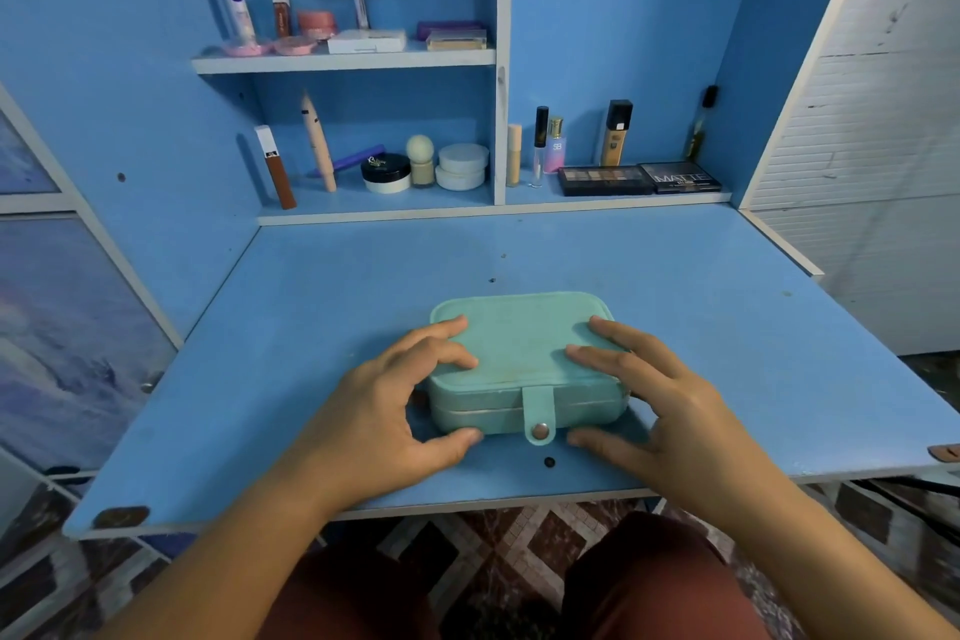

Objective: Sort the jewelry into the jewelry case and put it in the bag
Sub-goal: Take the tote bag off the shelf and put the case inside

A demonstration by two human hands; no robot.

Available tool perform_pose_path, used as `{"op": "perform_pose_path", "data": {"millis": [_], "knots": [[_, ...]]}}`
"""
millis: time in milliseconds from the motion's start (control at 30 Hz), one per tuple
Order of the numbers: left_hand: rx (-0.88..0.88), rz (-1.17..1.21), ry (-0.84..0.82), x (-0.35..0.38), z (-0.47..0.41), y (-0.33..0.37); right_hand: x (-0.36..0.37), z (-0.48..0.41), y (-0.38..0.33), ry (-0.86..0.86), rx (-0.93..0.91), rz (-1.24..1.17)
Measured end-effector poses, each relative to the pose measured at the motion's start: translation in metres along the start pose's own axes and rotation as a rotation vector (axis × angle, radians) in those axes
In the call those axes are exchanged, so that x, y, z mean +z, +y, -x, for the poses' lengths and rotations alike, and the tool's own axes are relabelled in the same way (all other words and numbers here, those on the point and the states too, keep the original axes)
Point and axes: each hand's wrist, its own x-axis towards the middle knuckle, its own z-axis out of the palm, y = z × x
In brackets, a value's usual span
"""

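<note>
L hand (395, 411), R hand (660, 400) hold jewelry case (519, 353), prob. snapped; cosmetics (605, 179) behind.

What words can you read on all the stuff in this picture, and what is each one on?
"NIVEA": on the white tube, top shelf.
"MATTE": on the black palette, lower shelf.
"SB": on the small pink bottle, lower shelf.
Too blurred to read: the gold writing on the black jar lid, the small line under MATTE, and the brown tube label.
The jewelry case shows no writing.
</note>
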Motion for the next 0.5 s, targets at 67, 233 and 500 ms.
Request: {"op": "perform_pose_path", "data": {"millis": [67,233,500], "knots": [[-0.003,0.026,0.006,-0.002,-0.003,0.003,-0.003,-0.004,0.0,-0.015,-0.017,0.06],[0.001,0.001,0.042,-0.019,-0.013,0.014,-0.028,-0.031,-0.005,-0.001,-0.068,0.111],[-0.053,0.067,0.018,-0.024,-0.036,0.014,-0.047,-0.069,-0.008,-0.215,-0.002,0.25]]}}
